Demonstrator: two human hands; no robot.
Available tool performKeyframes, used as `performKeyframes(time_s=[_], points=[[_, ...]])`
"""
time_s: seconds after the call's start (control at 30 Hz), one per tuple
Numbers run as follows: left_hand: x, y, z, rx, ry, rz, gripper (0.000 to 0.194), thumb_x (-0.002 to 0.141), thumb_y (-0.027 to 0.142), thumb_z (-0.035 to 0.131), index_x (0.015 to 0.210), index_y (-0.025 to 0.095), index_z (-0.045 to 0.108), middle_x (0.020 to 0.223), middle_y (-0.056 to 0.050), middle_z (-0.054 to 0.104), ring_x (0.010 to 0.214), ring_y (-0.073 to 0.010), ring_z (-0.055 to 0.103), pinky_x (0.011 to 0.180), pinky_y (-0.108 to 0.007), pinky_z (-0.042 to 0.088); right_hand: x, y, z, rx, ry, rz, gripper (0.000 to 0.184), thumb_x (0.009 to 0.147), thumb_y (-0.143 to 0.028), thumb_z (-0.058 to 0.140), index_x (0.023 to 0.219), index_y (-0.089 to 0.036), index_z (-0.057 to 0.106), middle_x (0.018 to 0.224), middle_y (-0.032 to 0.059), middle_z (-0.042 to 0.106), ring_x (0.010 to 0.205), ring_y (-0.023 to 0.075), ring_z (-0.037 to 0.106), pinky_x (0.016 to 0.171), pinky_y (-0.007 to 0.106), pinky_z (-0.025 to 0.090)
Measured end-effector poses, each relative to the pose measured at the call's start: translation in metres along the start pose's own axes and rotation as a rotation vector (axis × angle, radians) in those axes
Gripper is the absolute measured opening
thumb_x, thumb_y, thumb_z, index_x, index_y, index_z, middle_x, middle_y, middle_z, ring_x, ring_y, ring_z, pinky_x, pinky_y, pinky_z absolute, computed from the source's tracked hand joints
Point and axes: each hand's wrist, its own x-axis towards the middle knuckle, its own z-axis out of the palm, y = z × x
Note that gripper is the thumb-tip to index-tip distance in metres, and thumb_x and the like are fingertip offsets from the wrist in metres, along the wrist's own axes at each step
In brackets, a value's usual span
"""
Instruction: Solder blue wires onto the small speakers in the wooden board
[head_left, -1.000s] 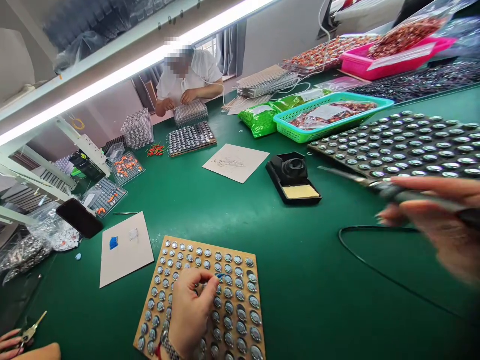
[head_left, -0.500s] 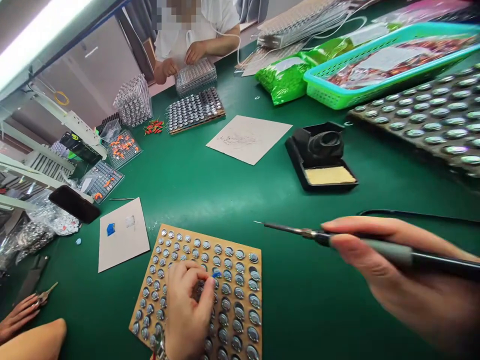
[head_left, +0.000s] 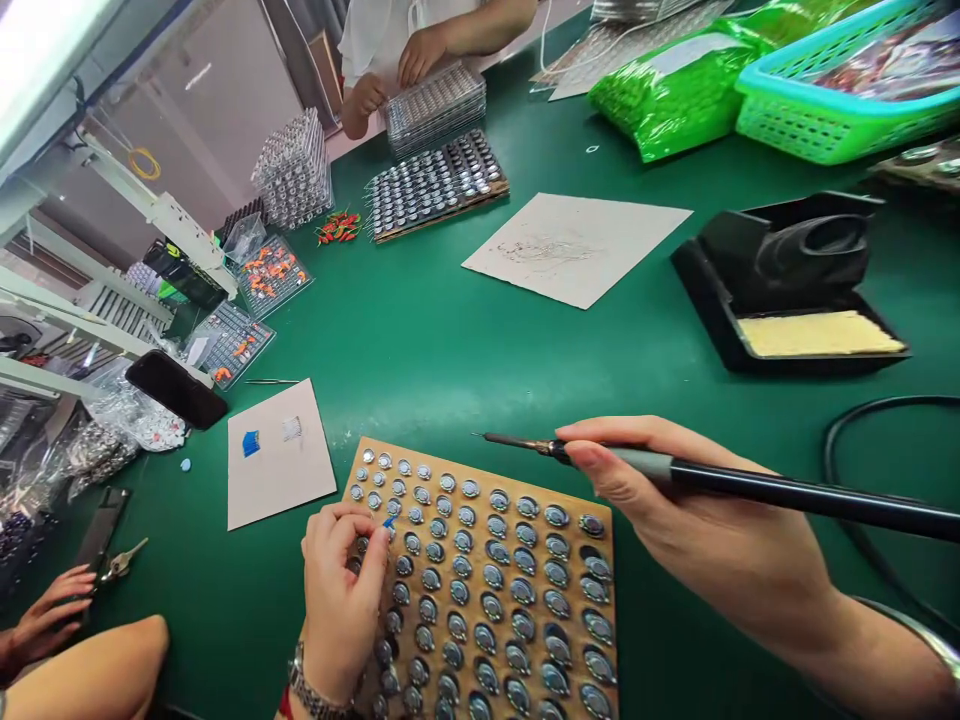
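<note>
My right hand [head_left: 720, 560] is closed round a soldering iron [head_left: 660, 467], its thin tip pointing left above the green table. Between thumb and fingers, my left hand [head_left: 341, 590] pinches a small blue piece [head_left: 388, 523], perhaps a short wire. That hand is over the left side of a tan board [head_left: 555, 487] carrying rows of round silver metal parts [head_left: 491, 606]; it hides some of them. To its upper left, a grey card [head_left: 277, 500] bears a blue bundle [head_left: 250, 443] and a small pale bundle [head_left: 291, 429].
A soldering iron stand [head_left: 795, 270] with a yellow sponge [head_left: 821, 334] is at right. Behind lie a card with thin wires [head_left: 525, 215], a green bag [head_left: 667, 95] and a turquoise basket [head_left: 795, 120]. Co-workers' hands are at the back [head_left: 420, 55] and lower left [head_left: 56, 610].
The view has shifted, so the background sits differently. My left hand has moved over the board towards its left side with the blue piece. The iron's tip is now nearer the board's back edge.
</note>
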Motion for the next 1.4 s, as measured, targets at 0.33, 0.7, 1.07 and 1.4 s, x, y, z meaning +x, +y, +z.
performKeyframes(time_s=[0.33, 0.7, 1.07, 1.4], points=[[0.005, -0.022, -0.013, -0.034, 0.050, -0.038, 0.019, 0.089, 0.033, 0.056, 0.076, 0.022, 0.064, 0.093, -0.005, 0.067, 0.093, -0.0232, 0.062, 0.084, -0.036, 0.049, 0.004, -0.001, 0.004, -0.043, 0.004, 0.070, 0.047, 0.081, -0.070, 0.060, 0.079, -0.024, 0.069, 0.060, 0.0021, 0.064, 0.046, 0.0132, 0.058, 0.042, 0.025, 0.046], [0.005, -0.001, -0.001, -0.094, -0.028, 0.056, 0.020, 0.093, 0.034, 0.054, 0.079, 0.022, 0.062, 0.097, -0.004, 0.064, 0.096, -0.0211, 0.061, 0.082, -0.032, 0.050, -0.001, 0.012, -0.018, -0.003, 0.094, 0.085, 0.034, 0.082, -0.058, 0.064, 0.079, -0.025, 0.066, 0.058, -0.0005, 0.063, 0.046, 0.0146, 0.061, 0.043, 0.025, 0.052], [0.002, 0.071, 0.057, 0.021, -0.327, 0.242, 0.013, 0.091, 0.018, 0.056, 0.080, 0.022, 0.062, 0.095, -0.002, 0.061, 0.095, -0.0220, 0.056, 0.088, -0.043, 0.039, -0.021, 0.036, -0.056, 0.022, 0.141, 0.042, 0.024, 0.081, -0.049, 0.071, 0.083, -0.025, 0.066, 0.062, -0.0013, 0.065, 0.045, 0.0136, 0.062, 0.041, 0.022, 0.053], [-0.026, 0.067, 0.066, 0.079, -0.229, 0.179, 0.017, 0.093, 0.021, 0.049, 0.079, 0.023, 0.058, 0.095, -0.003, 0.055, 0.095, -0.0223, 0.052, 0.083, -0.039, 0.039, -0.056, 0.032, -0.071, -0.073, 0.041, -0.041, 0.006, 0.084, -0.038, 0.069, 0.089, -0.034, 0.069, 0.074, -0.0020, 0.071, 0.056, 0.0154, 0.068, 0.046, 0.018, 0.056]])
